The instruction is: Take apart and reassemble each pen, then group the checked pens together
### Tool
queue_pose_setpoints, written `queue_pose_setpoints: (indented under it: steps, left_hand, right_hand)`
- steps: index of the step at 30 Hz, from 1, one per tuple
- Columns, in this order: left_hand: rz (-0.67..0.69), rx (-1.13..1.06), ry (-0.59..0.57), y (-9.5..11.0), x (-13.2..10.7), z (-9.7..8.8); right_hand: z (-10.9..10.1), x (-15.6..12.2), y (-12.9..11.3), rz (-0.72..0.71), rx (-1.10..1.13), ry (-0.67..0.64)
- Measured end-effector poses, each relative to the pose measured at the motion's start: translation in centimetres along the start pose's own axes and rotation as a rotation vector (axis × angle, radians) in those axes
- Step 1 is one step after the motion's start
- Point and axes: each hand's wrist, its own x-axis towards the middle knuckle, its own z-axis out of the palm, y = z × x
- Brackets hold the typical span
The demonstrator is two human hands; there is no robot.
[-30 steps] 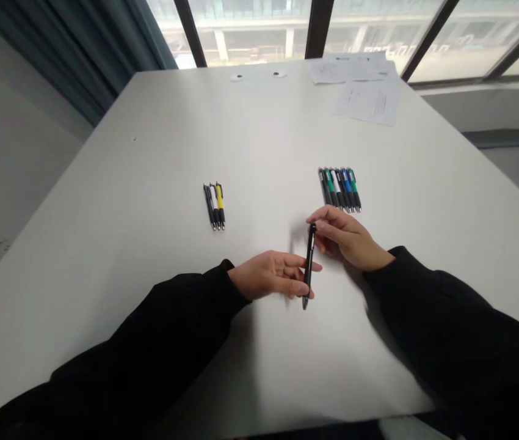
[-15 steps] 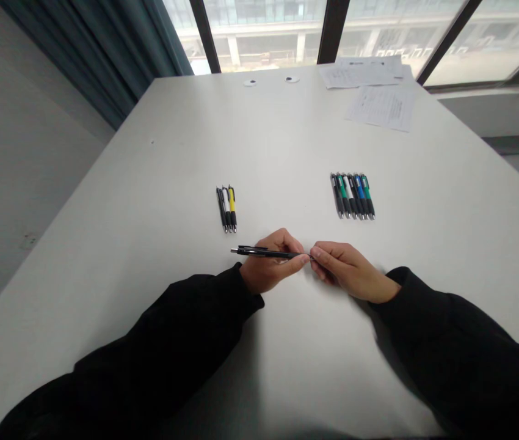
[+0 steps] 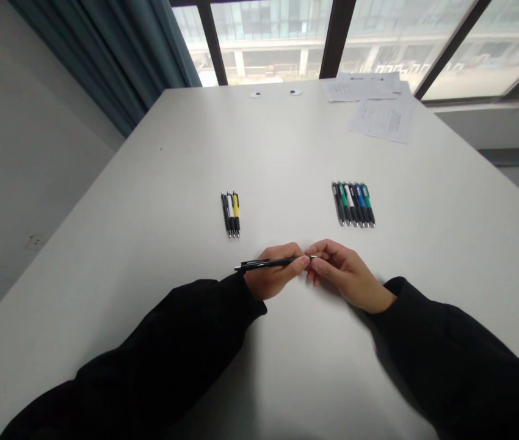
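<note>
**Step in hand.** The person is holding a single black pen (image 3: 266,264) across the body, roughly level, with both hands meeting at one end of it. The step appears to be two-handed handling of this one pen.

**Grip state, left.** The left hand (image 3: 273,275) is closed, with its fingertips (image 3: 303,261) pinching the barrel and the rest of the pen projecting free to the left of the hand.

**Grip state, right.** The right hand (image 3: 347,275) is curled, its fingers (image 3: 326,249) and thumb drawn together at the pen's right end. Contact is visible, but the view does not show whether this hand is pressing firmly or only touching.

**Pen location.** The pen sits between the hands, above the white table (image 3: 149,183) and nearer the viewer than two groups of pens.

**Surroundings.** A group of three pens (image 3: 231,215) lies to the left, and a larger group of green, blue and dark pens (image 3: 353,205) lies to the right. Printed papers (image 3: 382,116) lie at the far edge.

**Requirement for further handling.** Because both hands share one end, any change of hold calls for a secure left pinch before the right hand's contact is eased.
</note>
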Motion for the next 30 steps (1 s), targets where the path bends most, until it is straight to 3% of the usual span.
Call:
queue_pose_setpoints:
  steps: [15,23,30]
  left_hand:
    - [0.024,0.006,-0.013,-0.73,0.58,-0.21]
    - [0.046,0.009,-0.029,-0.50,0.37,-0.30]
    - [0.028,-0.087,-0.004,-0.30,0.84,-0.18]
  right_hand:
    - [-0.02,0.32,0.52,-0.089,0.004,0.128]
    - [-0.02,-0.11,0.50,-0.176,-0.022,0.135]
    - [-0.03,0.58,0.61,-0.128,-0.110,0.160]
